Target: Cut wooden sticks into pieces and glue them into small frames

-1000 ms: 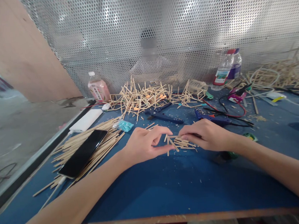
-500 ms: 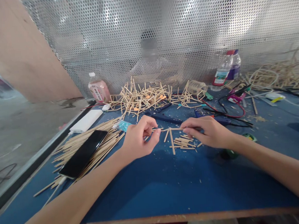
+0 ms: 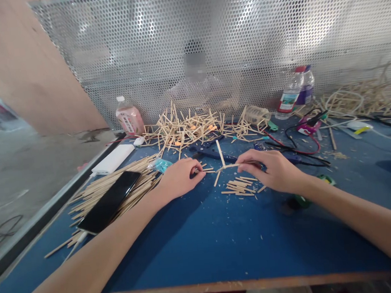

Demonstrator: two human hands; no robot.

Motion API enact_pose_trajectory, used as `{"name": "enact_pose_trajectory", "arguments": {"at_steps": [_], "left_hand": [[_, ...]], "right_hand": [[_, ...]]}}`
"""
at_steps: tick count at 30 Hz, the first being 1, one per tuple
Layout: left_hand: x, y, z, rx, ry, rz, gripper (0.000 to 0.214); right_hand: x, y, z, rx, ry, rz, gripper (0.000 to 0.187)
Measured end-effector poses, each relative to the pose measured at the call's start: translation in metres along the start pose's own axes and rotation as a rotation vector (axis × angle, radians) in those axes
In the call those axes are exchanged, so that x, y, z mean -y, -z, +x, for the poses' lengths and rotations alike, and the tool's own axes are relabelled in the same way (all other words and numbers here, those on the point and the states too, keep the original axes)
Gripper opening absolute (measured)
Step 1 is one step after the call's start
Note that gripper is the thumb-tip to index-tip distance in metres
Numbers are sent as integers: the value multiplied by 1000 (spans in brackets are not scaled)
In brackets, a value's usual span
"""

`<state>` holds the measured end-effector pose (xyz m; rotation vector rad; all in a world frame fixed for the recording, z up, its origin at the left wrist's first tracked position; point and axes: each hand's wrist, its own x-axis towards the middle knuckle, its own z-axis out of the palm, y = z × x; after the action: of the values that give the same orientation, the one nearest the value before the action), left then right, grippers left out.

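In the middle of the table is a small frame of joined wooden sticks [image 3: 220,154], with one arm pointing up and away and others to the sides. My right hand [image 3: 268,168] pinches its right-hand arm between thumb and fingers. My left hand [image 3: 181,175] is closed, thumb and index finger together at the end of a thin wooden stick [image 3: 209,171] on the left side of the joint. Whether that stick belongs to the frame is hard to tell. Just below lies a small pile of short cut sticks [image 3: 239,187].
Long sticks [image 3: 120,188] lie at left under a black phone [image 3: 110,202], beside a white power bank [image 3: 113,159]. Behind are a heap of stick frames [image 3: 187,125], blue-handled pliers [image 3: 212,152], bottles [image 3: 289,95] and cables. A green tape roll [image 3: 301,201] sits near my right forearm.
The stick frame has turned over: its long arm pointed toward me and now points up and away. My left hand has lowered and its fingers have closed on a stick.
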<state>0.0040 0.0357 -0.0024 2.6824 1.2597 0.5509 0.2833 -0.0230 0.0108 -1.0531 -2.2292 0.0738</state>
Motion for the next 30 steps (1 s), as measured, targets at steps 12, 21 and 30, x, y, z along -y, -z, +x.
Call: {"name": "enact_pose_trajectory", "arguments": {"at_steps": [12, 21, 30], "left_hand": [[-1, 1, -4, 102, -2, 63, 25], [-6, -3, -2, 81, -81, 45, 23], [-2, -3, -1, 7, 40, 16, 22]], "right_hand": [[1, -1, 1, 13, -41, 32, 14], [3, -4, 2, 36, -106, 71, 14], [3, -3, 3, 91, -172, 70, 14]]}}
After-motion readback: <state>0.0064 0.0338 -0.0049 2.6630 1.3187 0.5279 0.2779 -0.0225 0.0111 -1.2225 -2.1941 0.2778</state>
